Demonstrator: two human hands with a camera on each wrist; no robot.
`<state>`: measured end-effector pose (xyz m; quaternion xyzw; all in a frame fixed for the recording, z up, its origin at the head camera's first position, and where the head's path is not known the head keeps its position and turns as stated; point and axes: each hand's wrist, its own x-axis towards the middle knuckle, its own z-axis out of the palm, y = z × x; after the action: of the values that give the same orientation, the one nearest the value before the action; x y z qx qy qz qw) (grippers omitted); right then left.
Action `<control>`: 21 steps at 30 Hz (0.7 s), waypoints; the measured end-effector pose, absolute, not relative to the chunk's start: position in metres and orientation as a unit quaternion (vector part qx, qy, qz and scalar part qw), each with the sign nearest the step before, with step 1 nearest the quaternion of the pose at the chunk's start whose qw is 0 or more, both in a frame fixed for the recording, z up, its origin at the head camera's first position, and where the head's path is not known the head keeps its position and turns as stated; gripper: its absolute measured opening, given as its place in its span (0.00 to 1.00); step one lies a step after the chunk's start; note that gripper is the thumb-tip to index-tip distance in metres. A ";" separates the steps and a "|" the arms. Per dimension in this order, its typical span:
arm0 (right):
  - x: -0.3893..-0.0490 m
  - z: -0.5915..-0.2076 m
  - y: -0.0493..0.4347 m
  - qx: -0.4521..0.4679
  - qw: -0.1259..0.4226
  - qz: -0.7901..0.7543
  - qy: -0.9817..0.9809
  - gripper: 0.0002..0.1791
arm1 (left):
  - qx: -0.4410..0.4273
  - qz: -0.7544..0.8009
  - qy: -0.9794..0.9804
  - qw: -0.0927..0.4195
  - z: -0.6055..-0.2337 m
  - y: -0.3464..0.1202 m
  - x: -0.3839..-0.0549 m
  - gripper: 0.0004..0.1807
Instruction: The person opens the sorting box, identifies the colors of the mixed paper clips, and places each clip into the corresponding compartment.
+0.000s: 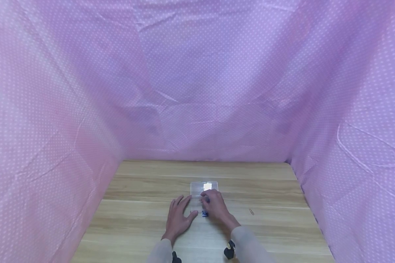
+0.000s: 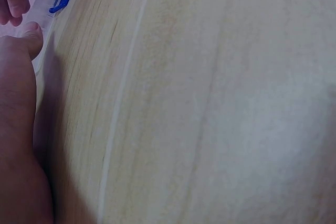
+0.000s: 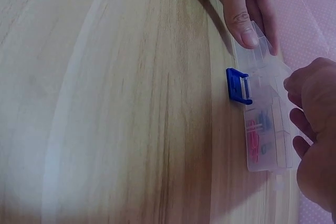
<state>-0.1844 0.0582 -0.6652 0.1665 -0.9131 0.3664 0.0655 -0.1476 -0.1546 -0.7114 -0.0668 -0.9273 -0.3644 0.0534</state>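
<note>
A clear plastic compartment box (image 3: 270, 124) with its lid (image 1: 196, 187) raised lies on the table, and its blue latch (image 3: 239, 86) faces the person. My left hand (image 1: 178, 219) steadies the box's left side with spread fingers, the thumb (image 3: 249, 38) on its near edge. Over the box, my right hand (image 1: 215, 205) has its fingers bent and pinches a small copper-coloured paper clip (image 1: 200, 200) at the fingertips. Pink and teal clips (image 3: 254, 140) lie in the box's right end. The right hand hides part of the inside.
One loose paper clip (image 1: 251, 211) lies on the wooden table (image 1: 135, 212), right of the box. Pink dotted cloth (image 1: 204, 131) hangs at the back and both sides of the table.
</note>
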 end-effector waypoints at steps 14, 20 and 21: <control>-0.177 -0.657 0.069 0.191 0.080 0.344 -0.916 0.19 | -0.060 -0.367 -0.927 0.055 -0.712 -0.153 -0.146 0.41; -0.173 -0.654 0.080 0.187 0.060 0.349 -0.916 0.24 | -0.056 -0.370 -0.926 0.054 -0.712 -0.153 -0.146 0.40; -0.173 -0.655 0.081 0.184 0.056 0.351 -0.916 0.25 | -0.055 -0.369 -0.926 0.053 -0.712 -0.153 -0.146 0.40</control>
<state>-0.1728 0.0810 -0.6546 0.1842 -0.9163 0.3512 0.0563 -0.1464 -0.1528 -0.7120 -0.0552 -0.9262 -0.3691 0.0531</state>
